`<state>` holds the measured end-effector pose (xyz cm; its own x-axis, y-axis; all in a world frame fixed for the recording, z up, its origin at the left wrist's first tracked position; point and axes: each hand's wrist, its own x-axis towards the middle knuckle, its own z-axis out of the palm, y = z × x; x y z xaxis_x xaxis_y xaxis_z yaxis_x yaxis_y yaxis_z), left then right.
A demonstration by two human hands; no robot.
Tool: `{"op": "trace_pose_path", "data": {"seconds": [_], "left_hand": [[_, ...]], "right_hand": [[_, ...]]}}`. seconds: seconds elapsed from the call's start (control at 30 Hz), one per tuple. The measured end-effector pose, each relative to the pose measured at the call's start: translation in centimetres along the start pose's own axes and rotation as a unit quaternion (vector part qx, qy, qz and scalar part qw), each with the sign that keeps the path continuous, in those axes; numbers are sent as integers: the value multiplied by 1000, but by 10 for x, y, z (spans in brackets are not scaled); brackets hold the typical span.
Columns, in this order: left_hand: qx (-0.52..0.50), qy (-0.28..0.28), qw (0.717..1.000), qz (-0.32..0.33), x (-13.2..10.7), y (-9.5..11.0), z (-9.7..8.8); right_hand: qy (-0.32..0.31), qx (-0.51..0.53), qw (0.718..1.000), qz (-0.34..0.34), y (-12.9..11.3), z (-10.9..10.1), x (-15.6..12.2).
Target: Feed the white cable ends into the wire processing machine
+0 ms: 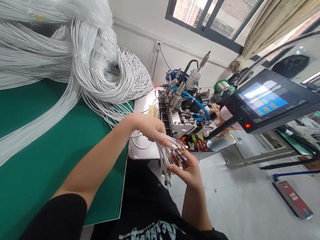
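Note:
My left hand [152, 129] is closed around a bunch of white cables [163, 155], thumb on top, near the machine's front edge. Metal-tipped ends of the bunch fan out to the right and downward. My right hand [186, 169] meets these ends from the right, its thumb and fingers curled on several of them. Some fingertips are hidden behind the cables. Just beyond my hands stands a small bench machine [177, 110] with metal cylinders and blue air tubes. Its pale base plate [139, 153] lies under my left wrist.
Large bundles of white cable [98, 64], partly in clear plastic, lie on the green table [43, 137] at left. A touchscreen panel [262, 99] juts out at right on an arm. Red-handled scissors [201, 145] and a solder wire spool [223, 87] sit by the machine.

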<state>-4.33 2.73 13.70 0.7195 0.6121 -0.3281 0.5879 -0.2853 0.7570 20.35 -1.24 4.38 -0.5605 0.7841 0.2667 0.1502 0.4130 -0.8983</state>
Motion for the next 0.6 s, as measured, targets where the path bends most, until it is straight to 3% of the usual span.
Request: {"op": "trace_pose_path", "data": {"seconds": [0.6], "left_hand": [[50,9,999,-10,1,-2,-1]], "right_hand": [[47,112,992,14,-3,3,-3]]}}
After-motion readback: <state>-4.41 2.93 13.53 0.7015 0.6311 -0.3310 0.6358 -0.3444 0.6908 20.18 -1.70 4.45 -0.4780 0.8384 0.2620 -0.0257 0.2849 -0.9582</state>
